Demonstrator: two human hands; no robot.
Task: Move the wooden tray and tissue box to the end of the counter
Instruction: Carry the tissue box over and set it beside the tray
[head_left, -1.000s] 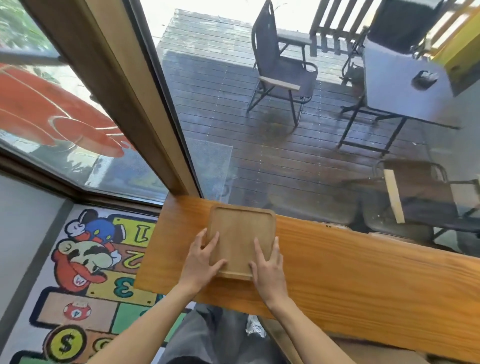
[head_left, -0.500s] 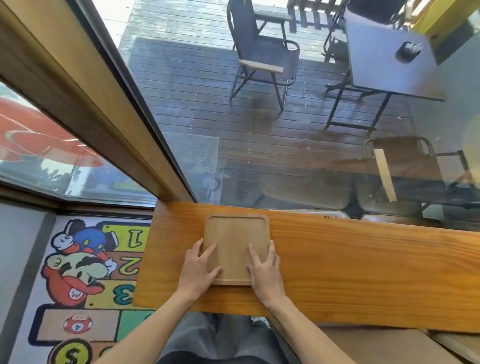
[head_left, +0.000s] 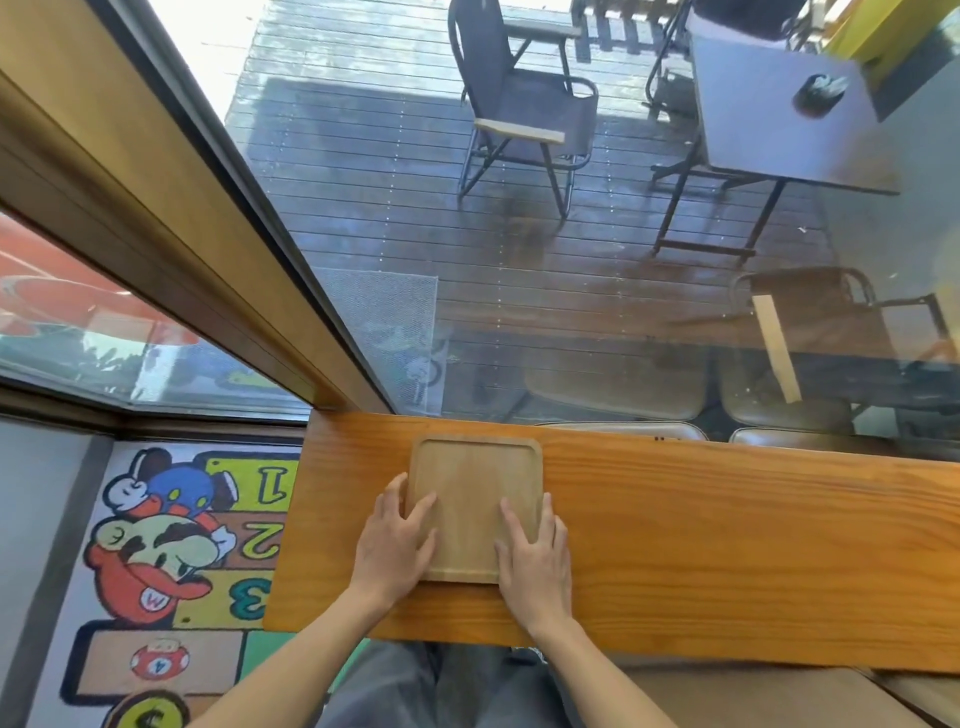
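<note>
A square, light wooden tray (head_left: 472, 493) with a raised rim lies flat on the orange-brown wooden counter (head_left: 727, 545), near the counter's left end. My left hand (head_left: 392, 545) grips the tray's near left corner, thumb on top. My right hand (head_left: 530, 556) holds the near right corner the same way, fingers spread over the rim. The tray holds nothing. No tissue box is in view.
The counter's left end (head_left: 291, 519) stops above a cartoon floor mat (head_left: 171, 545). A glass window (head_left: 519, 260) rises right behind the counter, with a wooden frame post (head_left: 182, 234) at the left. Stool seats (head_left: 613, 384) show beyond the glass.
Both hands stay on the tray's near corners. The tray has straightened a little and lies square to the counter's edge; the camera has tilted slightly.
</note>
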